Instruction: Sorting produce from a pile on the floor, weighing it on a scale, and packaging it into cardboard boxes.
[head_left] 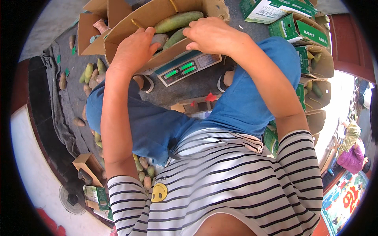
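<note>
An open cardboard box (167, 58) rests on a digital scale (170, 78) with lit green displays. In it lie a long green radish (179, 22), a second green radish (175, 38) and a greyish one (159, 39). My left hand (134, 48) is over the box's near left part, beside the greyish radish, thumb and fingers apart. Over the near right part is my right hand (214, 36), its bent fingers apart and close to the ends of the green radishes. Neither hand visibly holds anything; some fingertips are hidden.
Another open carton (89, 37) with a roll of twine (101, 26) stands at the left. Loose radishes (89, 72) lie on dark cloth there. Green cartons (289, 29), several holding radishes, line the right side. Beyond them is another person (351, 155). A fan (73, 198) stands lower left.
</note>
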Demonstrator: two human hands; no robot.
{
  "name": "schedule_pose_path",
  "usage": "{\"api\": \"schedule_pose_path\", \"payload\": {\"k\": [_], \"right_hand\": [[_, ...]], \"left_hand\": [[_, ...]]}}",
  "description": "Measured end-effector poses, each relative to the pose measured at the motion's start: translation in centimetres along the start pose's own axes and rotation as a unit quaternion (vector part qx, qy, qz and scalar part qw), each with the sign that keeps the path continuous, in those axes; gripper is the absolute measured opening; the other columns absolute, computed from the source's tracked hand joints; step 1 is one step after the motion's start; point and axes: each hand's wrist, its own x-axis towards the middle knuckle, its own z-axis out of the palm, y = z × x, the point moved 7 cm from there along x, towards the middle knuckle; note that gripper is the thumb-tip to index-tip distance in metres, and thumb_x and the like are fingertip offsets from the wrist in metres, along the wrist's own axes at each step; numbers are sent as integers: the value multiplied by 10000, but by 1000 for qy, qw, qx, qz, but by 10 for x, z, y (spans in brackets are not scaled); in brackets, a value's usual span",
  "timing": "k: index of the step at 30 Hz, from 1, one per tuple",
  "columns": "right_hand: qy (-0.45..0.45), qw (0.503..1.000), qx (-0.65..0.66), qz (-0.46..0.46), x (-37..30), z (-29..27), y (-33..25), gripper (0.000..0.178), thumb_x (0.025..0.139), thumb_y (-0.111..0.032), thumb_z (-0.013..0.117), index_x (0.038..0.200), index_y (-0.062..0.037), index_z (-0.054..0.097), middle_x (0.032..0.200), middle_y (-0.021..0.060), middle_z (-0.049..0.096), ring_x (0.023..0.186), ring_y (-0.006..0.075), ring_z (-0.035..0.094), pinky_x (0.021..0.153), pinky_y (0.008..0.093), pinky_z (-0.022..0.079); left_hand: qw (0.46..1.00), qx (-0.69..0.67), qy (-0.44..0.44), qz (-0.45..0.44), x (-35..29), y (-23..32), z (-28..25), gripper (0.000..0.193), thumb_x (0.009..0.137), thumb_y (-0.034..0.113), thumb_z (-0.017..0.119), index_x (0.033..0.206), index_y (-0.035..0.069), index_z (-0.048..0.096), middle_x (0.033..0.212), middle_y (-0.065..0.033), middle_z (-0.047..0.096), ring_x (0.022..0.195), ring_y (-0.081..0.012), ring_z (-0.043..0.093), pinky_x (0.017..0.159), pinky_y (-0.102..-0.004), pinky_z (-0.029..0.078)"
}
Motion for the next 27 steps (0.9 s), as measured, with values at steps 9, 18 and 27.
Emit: {"api": "schedule_pose_path", "payload": {"k": [9,18,27], "right_hand": [[114,993,25,-34,-2,-22,-1,279,812,-281,628,945,-37,609,878,130,600,897,324,598,745,422,479],[-7,1000,12,-17,6,-2,-11,311,813,-319,626,963,-45,618,943,140,602,914,331,598,773,420,478],[-42,999,19,-1,6,4,-7,336,815,-333,627,1012,-61,634,948,133,615,932,316,606,797,423,478]], "left_hand": [[982,-22,186,-21,0,-6,-48,380,836,227,612,1150,31,523,1133,-180,547,1042,-364,536,856,-420,455],[991,-40,120,-35,-7,-1,-52,378,851,217,600,1165,23,519,1154,-196,543,1050,-377,529,853,-413,441],[996,-51,49,-51,-6,2,-36,378,867,237,578,1183,43,503,1115,-177,569,1022,-367,542,831,-431,440]]}}
